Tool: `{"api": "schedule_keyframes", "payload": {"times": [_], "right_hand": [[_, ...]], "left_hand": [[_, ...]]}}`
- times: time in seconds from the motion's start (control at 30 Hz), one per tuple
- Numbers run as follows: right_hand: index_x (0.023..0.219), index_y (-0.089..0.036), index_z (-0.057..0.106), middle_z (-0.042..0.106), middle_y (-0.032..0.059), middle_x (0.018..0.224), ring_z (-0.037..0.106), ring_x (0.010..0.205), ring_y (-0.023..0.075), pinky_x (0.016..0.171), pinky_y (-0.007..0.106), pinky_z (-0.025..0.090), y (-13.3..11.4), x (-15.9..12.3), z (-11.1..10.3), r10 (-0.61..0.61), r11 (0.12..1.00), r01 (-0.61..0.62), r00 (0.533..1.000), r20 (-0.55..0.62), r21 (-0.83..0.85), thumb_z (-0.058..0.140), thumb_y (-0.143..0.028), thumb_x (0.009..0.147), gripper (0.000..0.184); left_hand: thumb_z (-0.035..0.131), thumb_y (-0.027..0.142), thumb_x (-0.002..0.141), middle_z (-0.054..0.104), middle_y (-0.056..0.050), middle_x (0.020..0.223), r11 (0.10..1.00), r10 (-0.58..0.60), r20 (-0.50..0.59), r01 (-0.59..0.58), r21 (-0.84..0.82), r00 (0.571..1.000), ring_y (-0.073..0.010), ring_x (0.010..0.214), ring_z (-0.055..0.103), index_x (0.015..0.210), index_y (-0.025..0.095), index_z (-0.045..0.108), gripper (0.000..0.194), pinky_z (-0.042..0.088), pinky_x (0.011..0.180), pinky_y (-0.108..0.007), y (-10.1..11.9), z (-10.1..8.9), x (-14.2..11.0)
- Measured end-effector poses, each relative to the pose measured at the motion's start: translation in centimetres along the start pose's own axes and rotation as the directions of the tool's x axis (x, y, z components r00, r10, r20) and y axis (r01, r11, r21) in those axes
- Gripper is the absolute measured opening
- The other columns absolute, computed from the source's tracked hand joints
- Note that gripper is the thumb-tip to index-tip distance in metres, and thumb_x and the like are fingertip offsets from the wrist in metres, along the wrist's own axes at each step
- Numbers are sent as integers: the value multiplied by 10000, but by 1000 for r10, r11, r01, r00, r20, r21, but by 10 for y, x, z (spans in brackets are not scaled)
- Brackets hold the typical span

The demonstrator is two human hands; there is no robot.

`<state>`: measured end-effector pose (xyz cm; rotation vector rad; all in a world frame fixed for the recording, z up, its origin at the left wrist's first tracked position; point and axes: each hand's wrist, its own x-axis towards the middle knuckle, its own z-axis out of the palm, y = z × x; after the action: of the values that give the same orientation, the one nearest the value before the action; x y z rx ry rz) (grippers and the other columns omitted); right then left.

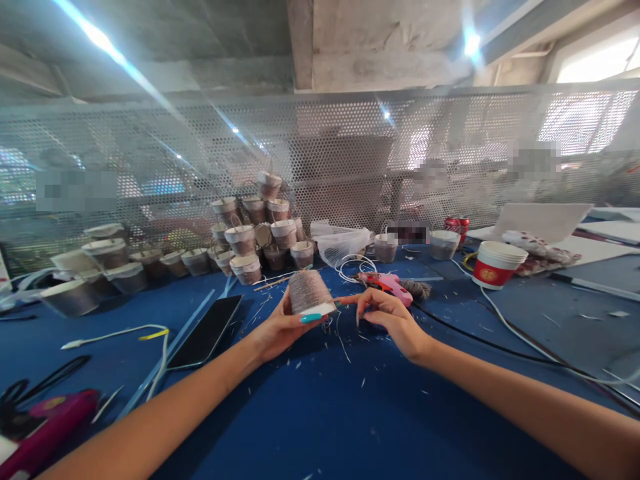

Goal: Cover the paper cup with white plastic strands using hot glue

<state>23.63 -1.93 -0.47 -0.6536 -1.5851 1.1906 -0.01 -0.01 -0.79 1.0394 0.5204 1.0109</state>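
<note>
In the head view, my left hand (280, 328) is wrapped round a small pot (310, 292) wound with grey-brown cord. The pot is tipped over, its white rim low and facing toward me. From the right, my right hand (393, 319) reaches the rim with its index fingertip; the other fingers are bent and the thumb hangs apart, with nothing visible held. Just behind that hand lies a pink glue gun (393, 285), partly covered by the fingers. A black phone (207, 331) rests flat left of my left hand.
Many similar pots (240, 239) are stacked at the back left. A paper cup stack (497, 265) and a red can (459, 229) stand right. A black cable (475, 331) crosses the blue table (350, 420). A magenta tool (55, 430) lies front left. Perforated metal panel (340, 160) rises behind.
</note>
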Motion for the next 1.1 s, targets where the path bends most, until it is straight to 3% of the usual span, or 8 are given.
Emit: {"api": "schedule_keyframes", "payload": {"times": [0.2, 0.33, 0.4, 0.47, 0.57, 0.67, 0.93, 1.1], "right_hand": [[619, -213, 519, 708, 35, 836, 588, 808, 180, 734, 316, 406, 4, 5, 1, 72, 997, -70, 988, -137, 16, 509, -163, 621, 50], [646, -215, 507, 671, 26, 786, 553, 735, 171, 707, 329, 404, 1, 0, -1, -48, 996, 29, 975, -215, -88, 508, -175, 664, 44], [705, -213, 526, 672, 35, 877, 537, 752, 172, 730, 345, 403, -2, -4, 0, -126, 983, 100, 977, -171, -152, 517, -174, 696, 42], [773, -212, 553, 666, 51, 1028, 538, 863, 193, 807, 379, 398, -7, -9, 1, -160, 969, 147, 986, -51, -197, 517, -164, 725, 77], [836, -215, 570, 628, 56, 1185, 491, 1038, 227, 931, 439, 349, -14, -15, 5, -116, 952, 147, 985, 128, -270, 519, -136, 742, 133], [852, -218, 563, 599, 43, 1252, 450, 1069, 230, 983, 470, 306, -20, -17, 7, -54, 928, 130, 974, 220, -349, 533, -124, 744, 146], [849, -226, 550, 577, 25, 1282, 420, 1074, 229, 1007, 499, 294, -26, -16, 10, -4, 912, 124, 957, 292, -392, 537, -113, 750, 151], [787, -215, 538, 625, 49, 1208, 473, 1076, 233, 969, 466, 331, -17, -14, 8, -57, 944, 106, 985, 162, -314, 517, -94, 740, 132]], "left_hand": [[730, 70, 612, 613, -68, 1222, 996, 8, 51, -4, -93, 999, -289, 1138, 582, 1340, 282, 345, 851, 334, 1080, -481, 1, -2, -1], [731, 73, 615, 612, -62, 1215, 993, 17, -2, -17, -118, 1000, -285, 1132, 586, 1332, 291, 361, 836, 361, 1061, -462, 2, 0, -1], [726, 69, 619, 614, -61, 1207, 993, 16, -17, -18, -113, 1000, -273, 1115, 595, 1323, 289, 371, 819, 371, 1052, -458, 2, 0, 0], [723, 69, 626, 621, -54, 1191, 995, 13, -12, -14, -95, 1000, -261, 1104, 599, 1319, 294, 379, 805, 368, 1053, -450, 1, 0, 1], [717, 73, 642, 643, -45, 1157, 997, 10, -3, -10, -81, 1000, -253, 1102, 602, 1302, 299, 406, 764, 350, 1066, -443, -2, 0, 2], [709, 65, 642, 653, -48, 1161, 995, -5, -3, 5, -97, 1000, -270, 1112, 602, 1290, 306, 423, 749, 336, 1068, -485, -3, -1, 2], [753, 49, 579, 652, -64, 1150, 999, -29, -63, 28, -17, 998, -281, 1113, 604, 1294, 276, 393, 832, 340, 1070, -493, -2, 0, -1], [741, 52, 602, 655, -94, 1156, 999, -36, -53, 37, 20, 998, -282, 1066, 632, 1330, 255, 342, 855, 382, 1041, -485, -2, 2, -1]]}}
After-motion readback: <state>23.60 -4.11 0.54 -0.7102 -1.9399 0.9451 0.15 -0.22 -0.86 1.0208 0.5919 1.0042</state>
